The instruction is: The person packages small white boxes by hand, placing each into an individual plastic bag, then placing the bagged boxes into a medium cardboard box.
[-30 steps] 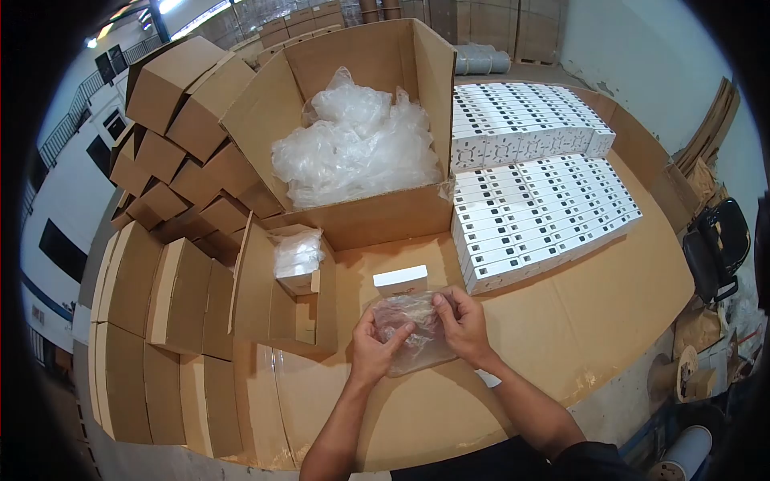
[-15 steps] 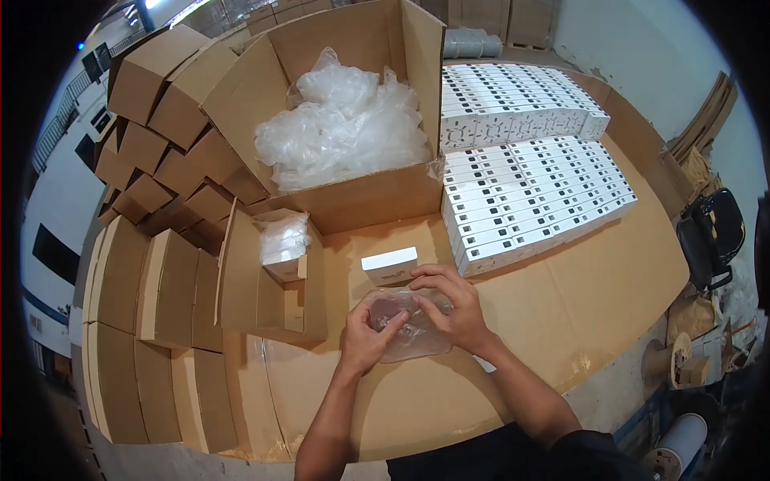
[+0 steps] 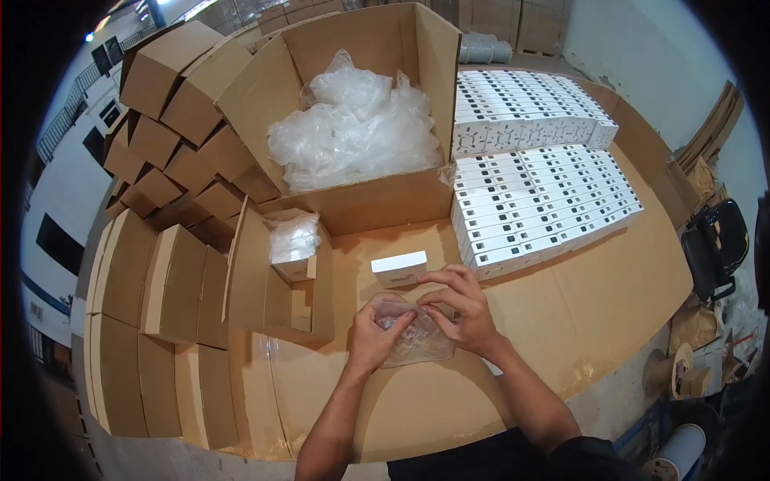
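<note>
A clear plastic bag [image 3: 421, 345] hangs between my two hands above the cardboard-covered table. My left hand [image 3: 377, 337] pinches its left side, thumb on top. With thumb and fingertips, my right hand [image 3: 461, 313] grips the upper right edge of the bag. Just beyond my hands stands a single small white box [image 3: 399, 271] on its edge. To the left, an open carton [image 3: 297, 321] holds several bagged white boxes [image 3: 294, 239] at its far end.
A large open carton [image 3: 345, 210] full of crumpled clear bags [image 3: 361, 128] stands behind. Stacked white boxes [image 3: 553, 204] fill the back right. Brown cartons [image 3: 172, 280] are piled on the left. A black chair [image 3: 714, 248] stands at the far right.
My fingers have shifted on the bag, with the right fingertips now pinching its upper edge closer to the left hand. The whole view has moved slightly.
</note>
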A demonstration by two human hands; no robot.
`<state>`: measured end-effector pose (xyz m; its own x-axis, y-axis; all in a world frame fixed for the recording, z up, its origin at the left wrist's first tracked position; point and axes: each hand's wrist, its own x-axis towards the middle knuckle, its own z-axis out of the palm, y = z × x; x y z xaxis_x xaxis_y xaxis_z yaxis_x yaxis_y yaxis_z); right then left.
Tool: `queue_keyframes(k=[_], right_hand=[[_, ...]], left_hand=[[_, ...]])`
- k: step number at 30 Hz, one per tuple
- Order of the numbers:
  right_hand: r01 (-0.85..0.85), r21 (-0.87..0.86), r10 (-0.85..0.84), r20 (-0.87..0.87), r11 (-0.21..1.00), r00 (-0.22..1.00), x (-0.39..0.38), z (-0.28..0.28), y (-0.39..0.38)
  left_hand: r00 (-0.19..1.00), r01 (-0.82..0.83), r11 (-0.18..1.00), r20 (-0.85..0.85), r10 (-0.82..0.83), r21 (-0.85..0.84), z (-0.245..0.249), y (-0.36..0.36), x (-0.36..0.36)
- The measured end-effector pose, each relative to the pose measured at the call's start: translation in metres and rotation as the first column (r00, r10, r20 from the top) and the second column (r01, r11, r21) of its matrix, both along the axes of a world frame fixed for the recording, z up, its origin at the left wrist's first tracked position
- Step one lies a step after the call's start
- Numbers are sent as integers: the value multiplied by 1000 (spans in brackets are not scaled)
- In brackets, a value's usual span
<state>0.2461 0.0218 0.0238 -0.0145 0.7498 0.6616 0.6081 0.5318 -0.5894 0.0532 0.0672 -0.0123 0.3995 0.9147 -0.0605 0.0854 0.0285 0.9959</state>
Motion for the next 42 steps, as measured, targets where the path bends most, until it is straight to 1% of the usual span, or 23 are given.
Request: queue_keyframes(k=[4,6,9,13,15,16,18,19,20,21,22,23,25,27,28,30,31,32,33,34,36,40,42], right_hand=[[-12,34,11,46,999,999,2,-6,1],[85,85,-93,92,993,991,2,-8,1],[135,90,-140,49,987,989,0,-13,2],[143,129,-156,94,981,983,0,-11,-1],[138,132,-159,168,982,973,2,-12,-3],[137,133,-158,167,982,973,3,-11,-3],[86,130,-118,259,988,959,7,-9,-3],[80,130,-111,255,988,960,8,-5,-5],[73,91,-100,340,993,935,10,1,-7],[60,54,-77,420,997,904,9,7,-7],[37,53,-56,415,998,908,7,12,-7],[50,7,-48,413,999,909,4,16,-8],[61,-35,-41,415,998,909,2,18,-5],[4,-152,63,434,988,899,3,18,-3],[6,-151,62,439,988,896,3,21,-3],[-62,-335,168,298,940,940,2,29,-3],[-64,-332,170,300,941,939,1,33,-2],[-113,-363,210,241,925,947,0,38,-2],[-162,-392,248,180,906,952,0,41,-1],[-163,-388,249,181,907,951,-1,43,0],[-110,-491,255,240,864,936,-3,47,4],[-182,-440,295,203,879,934,-2,45,8],[-203,-290,273,227,935,935,0,39,8]], left_hand=[[1000,-10,996,-5,11,93,-7,2,0],[1000,-24,996,-13,25,84,-7,1,1],[999,-23,998,-42,25,58,-3,0,0],[998,3,998,-59,0,59,-5,2,-1],[998,-14,998,-67,18,64,-5,1,0],[996,-30,997,-76,36,70,-4,1,0],[996,-19,996,-87,27,88,-1,2,1],[995,-9,994,-96,19,105,0,2,1],[994,-21,994,-101,32,106,-1,2,2],[999,-17,997,-42,20,79,-3,1,3],[1000,-13,999,17,12,52,-5,0,2],[999,-34,998,13,33,51,-6,-2,0],[999,13,990,-46,-7,140,-8,-2,0],[997,43,990,-72,-34,138,-6,-2,0],[993,75,988,-99,-62,135,-4,-3,1],[995,70,984,-88,-56,165,-3,-4,1],[995,66,978,-82,-50,198,-2,-4,0],[996,63,977,-81,-47,202,0,-3,-2],[989,105,982,-122,-87,154,3,-3,-4],[979,146,984,-161,-129,104,6,-2,-5],[977,133,985,-184,-111,113,8,-2,-5],[975,139,987,-186,-123,79,2,-1,-9],[980,155,987,-135,-147,49,1,-1,-11]])
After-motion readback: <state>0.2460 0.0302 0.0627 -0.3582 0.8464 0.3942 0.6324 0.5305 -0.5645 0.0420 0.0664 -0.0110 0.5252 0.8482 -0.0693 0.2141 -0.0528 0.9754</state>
